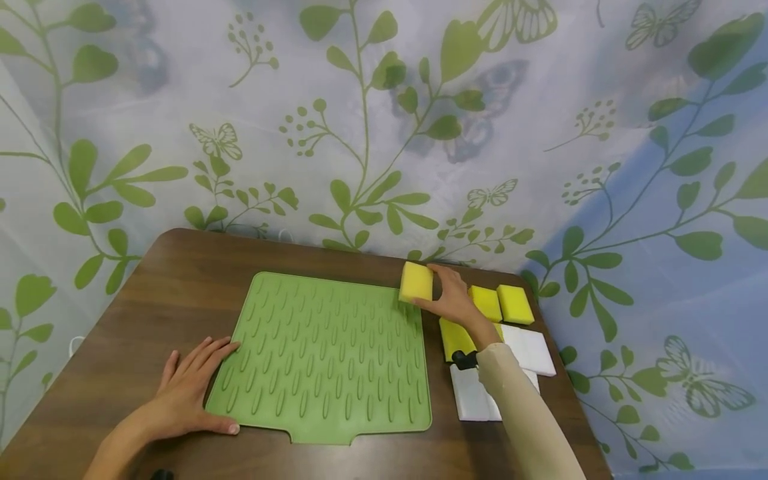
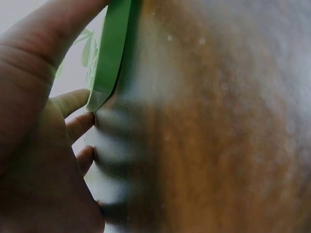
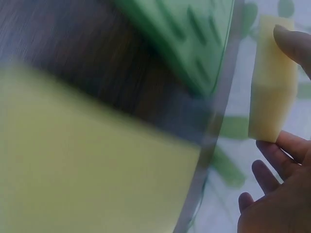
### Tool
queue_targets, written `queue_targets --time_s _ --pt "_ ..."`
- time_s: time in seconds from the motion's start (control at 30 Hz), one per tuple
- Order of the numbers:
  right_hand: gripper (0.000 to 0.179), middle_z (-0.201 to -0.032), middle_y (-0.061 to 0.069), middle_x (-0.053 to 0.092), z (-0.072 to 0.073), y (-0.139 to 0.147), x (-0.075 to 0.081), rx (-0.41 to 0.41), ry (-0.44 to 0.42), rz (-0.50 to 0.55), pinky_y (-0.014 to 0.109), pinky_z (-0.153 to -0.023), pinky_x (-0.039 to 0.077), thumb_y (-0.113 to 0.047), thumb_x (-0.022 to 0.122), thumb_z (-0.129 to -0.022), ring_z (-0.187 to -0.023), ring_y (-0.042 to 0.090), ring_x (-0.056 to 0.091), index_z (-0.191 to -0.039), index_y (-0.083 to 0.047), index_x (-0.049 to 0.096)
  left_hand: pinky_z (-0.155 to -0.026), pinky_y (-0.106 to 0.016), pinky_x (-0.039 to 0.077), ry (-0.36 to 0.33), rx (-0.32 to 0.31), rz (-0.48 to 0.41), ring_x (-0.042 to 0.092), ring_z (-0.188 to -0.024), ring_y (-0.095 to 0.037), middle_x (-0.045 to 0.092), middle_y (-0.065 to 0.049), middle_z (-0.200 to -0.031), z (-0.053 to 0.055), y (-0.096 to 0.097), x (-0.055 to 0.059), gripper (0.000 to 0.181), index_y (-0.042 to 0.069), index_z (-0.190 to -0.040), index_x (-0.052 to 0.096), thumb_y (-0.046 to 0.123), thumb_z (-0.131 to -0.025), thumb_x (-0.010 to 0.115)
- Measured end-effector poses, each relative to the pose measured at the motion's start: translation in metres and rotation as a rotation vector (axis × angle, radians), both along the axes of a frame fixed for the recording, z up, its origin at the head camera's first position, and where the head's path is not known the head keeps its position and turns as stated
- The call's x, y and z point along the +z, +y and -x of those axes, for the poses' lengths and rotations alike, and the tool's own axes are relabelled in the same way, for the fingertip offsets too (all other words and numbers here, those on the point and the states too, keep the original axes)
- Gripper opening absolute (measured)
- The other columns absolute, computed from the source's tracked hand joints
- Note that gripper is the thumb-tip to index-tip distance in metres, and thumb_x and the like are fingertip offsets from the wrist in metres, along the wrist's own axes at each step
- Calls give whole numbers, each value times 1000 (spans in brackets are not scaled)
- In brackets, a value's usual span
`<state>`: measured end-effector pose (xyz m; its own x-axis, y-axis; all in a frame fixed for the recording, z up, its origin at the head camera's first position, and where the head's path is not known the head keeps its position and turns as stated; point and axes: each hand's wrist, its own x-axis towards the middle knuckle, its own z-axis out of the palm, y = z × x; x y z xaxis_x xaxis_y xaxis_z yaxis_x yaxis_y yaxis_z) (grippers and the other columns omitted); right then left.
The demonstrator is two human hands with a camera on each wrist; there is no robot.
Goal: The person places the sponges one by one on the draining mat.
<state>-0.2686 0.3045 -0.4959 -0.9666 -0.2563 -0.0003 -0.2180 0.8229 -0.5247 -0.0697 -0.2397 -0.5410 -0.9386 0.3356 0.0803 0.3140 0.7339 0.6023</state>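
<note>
My right hand (image 1: 450, 295) pinches a yellow sponge (image 1: 417, 283) between thumb and fingertips, holding it up over the far right corner of a green ridged mat (image 1: 330, 353). In the right wrist view the sponge (image 3: 273, 82) stands on edge between the thumb and the fingers, off the table. On the table at the mat's left side lies my left hand (image 1: 189, 390), fingers extended and spread. Its fingertips and thumb touch the mat's edge, and the left wrist view shows fingers (image 2: 77, 102) by the mat's green rim (image 2: 112, 53).
Right of the mat are two more yellow sponges, a nearer-left one (image 1: 485, 303) and a far-right one (image 1: 515, 305). Below them lie a flat yellow piece (image 1: 453, 339), partly behind my right arm, and white folded cloths (image 1: 533, 350). A patterned curtain (image 1: 360, 133) hangs behind the wooden table (image 1: 198, 280).
</note>
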Motion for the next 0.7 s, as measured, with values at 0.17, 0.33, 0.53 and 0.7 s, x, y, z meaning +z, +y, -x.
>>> queue_targets --time_s 0.17,0.33,0.53,0.7 --pt "104 -172 10 38 -1 -24 1 40 -11 18 76 -127 16 -63 82 -88 -162 42 27 -168 -19 33 -118 -86 -3 -6 4 -6 23 -158 -57 32 -18 -171 -2 2 0 134 19 -167 36 73 -59 95" --pt "103 -172 11 37 -7 -44 2 79 -18 36 76 -128 12 -59 83 -89 -164 43 24 -169 -17 33 -118 -86 -3 -20 3 -4 22 -159 -56 31 -18 -172 -3 4 -1 135 19 -168 34 73 -60 95" --pt "101 -171 12 38 -14 -65 -1 135 -8 43 74 -130 7 -56 83 -90 -164 44 24 -168 -17 34 -117 -85 -1 -29 6 7 21 -159 -55 31 -20 -172 -6 6 0 136 18 -168 34 75 -60 94" --pt "101 -166 12 42 -18 -84 -7 178 5 36 74 -130 10 -56 83 -90 -160 42 32 -168 -15 34 -117 -85 -2 -39 11 12 22 -159 -55 30 -20 -172 -12 8 -3 137 18 -168 32 75 -60 94"
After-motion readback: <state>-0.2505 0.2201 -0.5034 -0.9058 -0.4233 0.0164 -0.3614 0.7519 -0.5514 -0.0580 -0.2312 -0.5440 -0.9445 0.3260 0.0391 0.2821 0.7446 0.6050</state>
